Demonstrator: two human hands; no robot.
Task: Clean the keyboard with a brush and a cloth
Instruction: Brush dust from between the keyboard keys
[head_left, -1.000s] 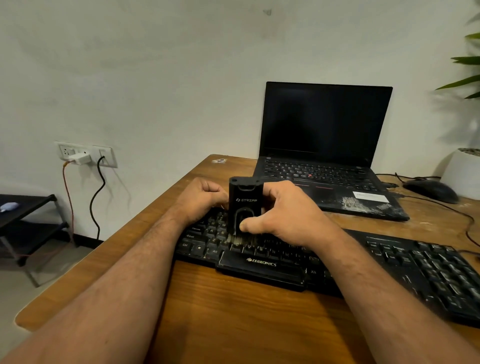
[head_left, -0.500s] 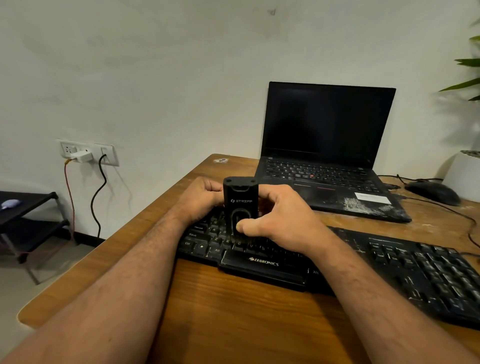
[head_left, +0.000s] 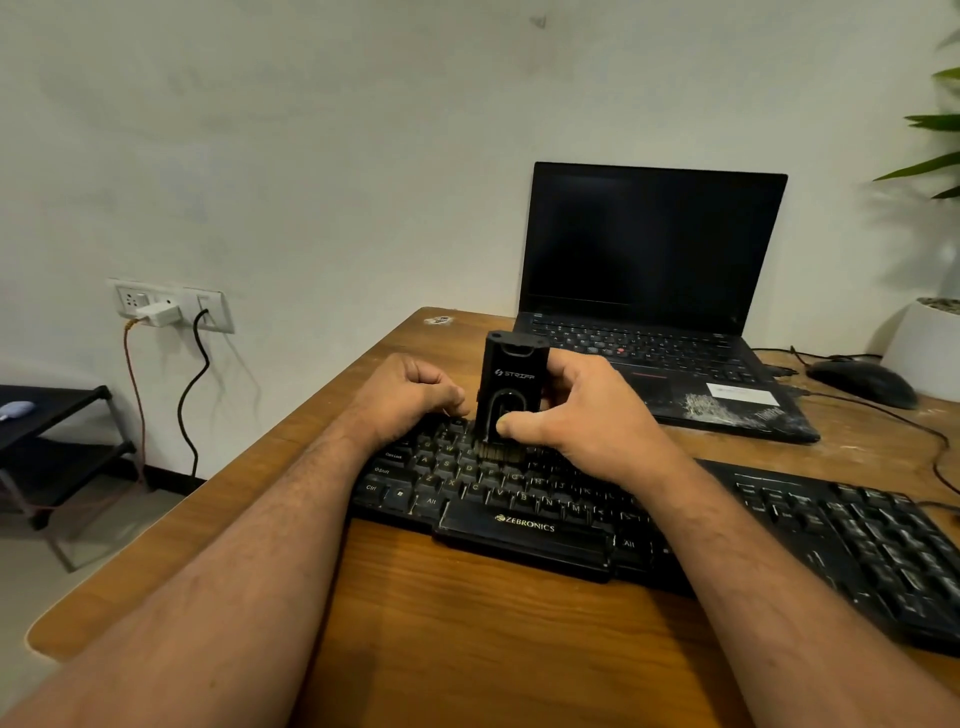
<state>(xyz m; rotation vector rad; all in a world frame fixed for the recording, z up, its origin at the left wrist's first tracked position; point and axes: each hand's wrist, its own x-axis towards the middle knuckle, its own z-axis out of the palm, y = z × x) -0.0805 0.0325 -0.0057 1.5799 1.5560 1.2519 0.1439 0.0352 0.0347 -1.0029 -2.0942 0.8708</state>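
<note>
So we've got the right hand (head_left: 582, 415) wrapped around the brush (head_left: 511, 395), thumb pressed on the front of the black body low down, fingers curled round the back. It stands upright with the bristles down on the upper letter rows at the left part of the keyboard (head_left: 519, 499). The left hand (head_left: 410, 389) sits just beside the brush, fingers curled into a loose fist, knuckles resting on the keys near the keyboard's far left corner. We can't tell if it's pinching anything; it looks like it's just steadying the board.

The keyboard lies along the desk's (head_left: 441, 649) near edge, left half in front of us, the rest running off toward the right edge.

How we'd do this step well: keep the brush close to vertical so the bristle tips drop into the gaps between keys instead of skating over the caps. Short strokes along a row, one direction, so the dust gets pushed out toward the keyboard's edge rather than shoved back in. Light pressure, since leaning on it probably just splays the bristles. The steadying hand matters, because the board could slide on that smooth wood. Most of the rows look untouched yet, and we see no cloth anywhere in view, so wiping comes later.
</note>
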